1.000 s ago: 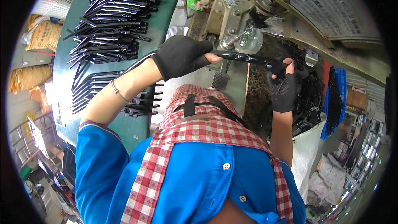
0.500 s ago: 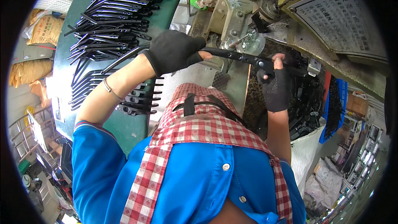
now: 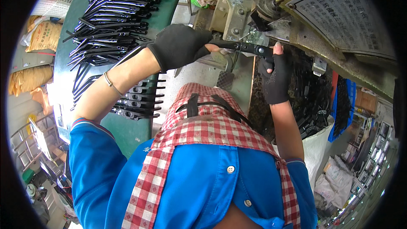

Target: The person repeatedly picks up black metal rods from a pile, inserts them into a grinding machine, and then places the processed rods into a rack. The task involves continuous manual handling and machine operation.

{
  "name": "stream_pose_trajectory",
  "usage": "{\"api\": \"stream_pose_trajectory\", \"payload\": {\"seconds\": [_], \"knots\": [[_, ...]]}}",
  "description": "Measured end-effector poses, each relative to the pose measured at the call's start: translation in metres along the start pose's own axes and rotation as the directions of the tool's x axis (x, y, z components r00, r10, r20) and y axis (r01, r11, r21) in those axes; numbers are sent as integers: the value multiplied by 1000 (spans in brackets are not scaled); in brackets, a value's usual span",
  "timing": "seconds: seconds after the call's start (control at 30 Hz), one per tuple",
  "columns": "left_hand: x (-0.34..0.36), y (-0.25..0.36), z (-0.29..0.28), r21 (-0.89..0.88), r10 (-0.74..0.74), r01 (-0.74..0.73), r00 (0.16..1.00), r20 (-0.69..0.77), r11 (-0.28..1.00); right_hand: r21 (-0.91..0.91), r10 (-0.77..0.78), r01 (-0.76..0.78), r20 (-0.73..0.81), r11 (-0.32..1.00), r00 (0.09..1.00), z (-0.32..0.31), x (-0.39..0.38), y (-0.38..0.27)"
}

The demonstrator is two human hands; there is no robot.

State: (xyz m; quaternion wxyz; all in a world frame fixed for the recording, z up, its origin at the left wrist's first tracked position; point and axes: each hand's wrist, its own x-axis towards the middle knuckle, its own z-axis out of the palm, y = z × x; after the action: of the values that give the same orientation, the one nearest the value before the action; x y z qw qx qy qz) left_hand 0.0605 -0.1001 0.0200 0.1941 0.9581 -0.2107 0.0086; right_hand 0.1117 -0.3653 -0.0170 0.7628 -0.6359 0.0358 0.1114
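A long black bent metal bar (image 3: 227, 45) stretches between my two gloved hands, in front of the machine. My left hand (image 3: 180, 47) wears a black glove with bare fingertips and is closed around the bar's middle. My right hand (image 3: 277, 78), in a matching glove, grips the bar's right end with the thumb pointing up. Beside those fingers the bar carries a wider black end piece (image 3: 259, 51) with a round hole or rivet. The bar's left part runs behind my left wrist, toward the table.
Rows of similar black bars (image 3: 114, 21) lie on the green table (image 3: 140, 132) at left. The machine (image 3: 237, 15) stands ahead, its plated housing (image 3: 339, 12) at upper right. Black parts fill a white sack (image 3: 320, 142) at right. A foot pedal (image 3: 226, 79) is below the bar.
The bar's right end and my right hand have shifted up and slightly left. My left hand keeps its hold on the bar. The whole view has shifted a little.
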Motion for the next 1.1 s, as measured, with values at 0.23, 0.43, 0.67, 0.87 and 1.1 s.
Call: {"api": "stream_pose_trajectory", "payload": {"seconds": [0.23, 0.43, 0.67, 0.87, 1.1], "knots": [[25, -13, -5, 55, 10, -9, 1000, -18, 998, 253, -83, 41, 156, 966, 984, -2, 16, -1], [36, -22, -7, 43, 73, -74, 997, 22, 996, 306, -3, -26, 96, 952, 995, 2, 13, 7], [36, -20, -8, 115, 66, -70, 997, 35, 991, 361, 141, -133, 4, 923, 990, 11, 13, 0], [45, -25, -7, 130, 71, -80, 995, 73, 988, 376, 175, -149, -36, 915, 984, 14, 19, 1], [43, -32, 5, 107, 59, -71, 991, 118, 992, 321, 169, -106, -175, 941, 970, 11, 33, 18]]}}
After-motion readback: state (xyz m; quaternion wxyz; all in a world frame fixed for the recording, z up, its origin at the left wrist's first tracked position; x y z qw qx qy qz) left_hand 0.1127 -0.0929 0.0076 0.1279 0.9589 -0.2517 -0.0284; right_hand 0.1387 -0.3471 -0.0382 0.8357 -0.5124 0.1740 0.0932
